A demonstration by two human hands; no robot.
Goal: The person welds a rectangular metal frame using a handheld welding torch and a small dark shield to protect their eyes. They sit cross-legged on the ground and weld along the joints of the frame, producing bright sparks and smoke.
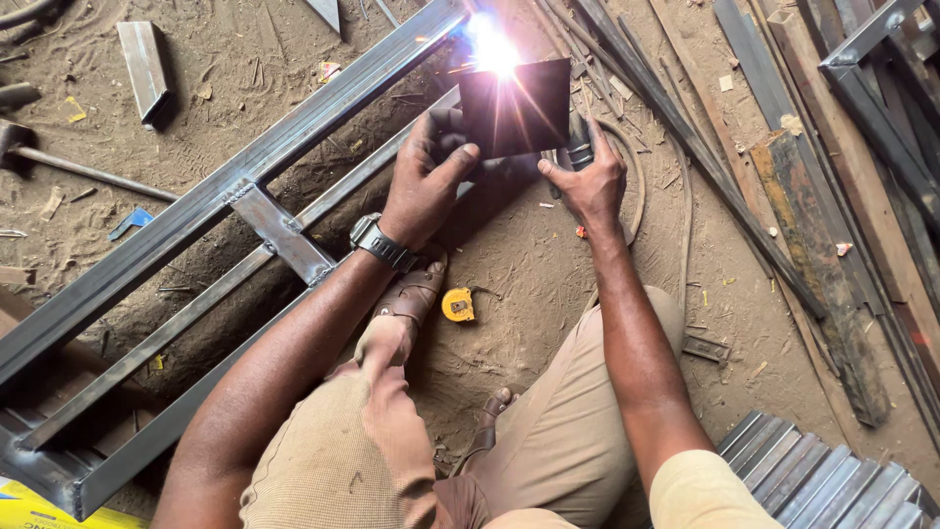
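Head view is showing the left hand [423, 181] gripping a dark shield plate [516, 106], fingers clamped on its edge, while the right hand [590, 181] is clutching a welding holder [580, 147].

Tape measure [457, 305] is lying on the dirt between the feet, steel frame [225, 196] sitting off left, tubes [832, 485] lying at the right.

Welding workshop: steel frame [225, 191], dirt floor [529, 284].
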